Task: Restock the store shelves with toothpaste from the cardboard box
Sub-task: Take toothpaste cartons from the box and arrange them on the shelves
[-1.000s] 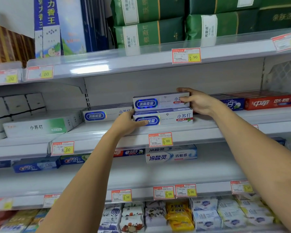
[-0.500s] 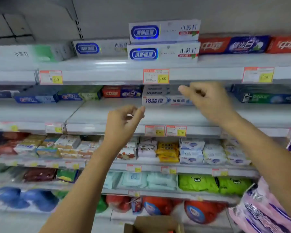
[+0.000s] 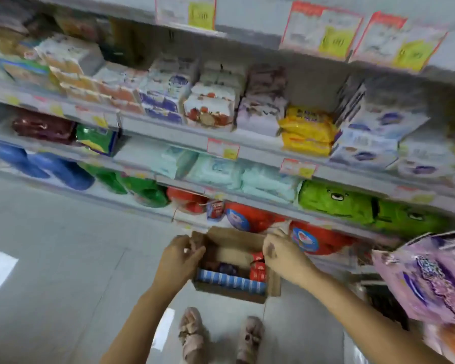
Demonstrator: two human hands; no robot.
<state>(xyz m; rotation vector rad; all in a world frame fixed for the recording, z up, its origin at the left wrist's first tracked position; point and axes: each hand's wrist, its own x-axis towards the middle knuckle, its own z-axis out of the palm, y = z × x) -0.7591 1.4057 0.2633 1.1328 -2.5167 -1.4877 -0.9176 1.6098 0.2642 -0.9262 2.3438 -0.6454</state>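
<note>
Below, left hand, right hand at cardboard box rim, fingers loosely curled, grip unclear.

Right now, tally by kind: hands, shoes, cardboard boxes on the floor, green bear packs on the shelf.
hands: 2, left hand and right hand
shoes: 2
box: 1
green bear packs: 2
total: 7
</note>
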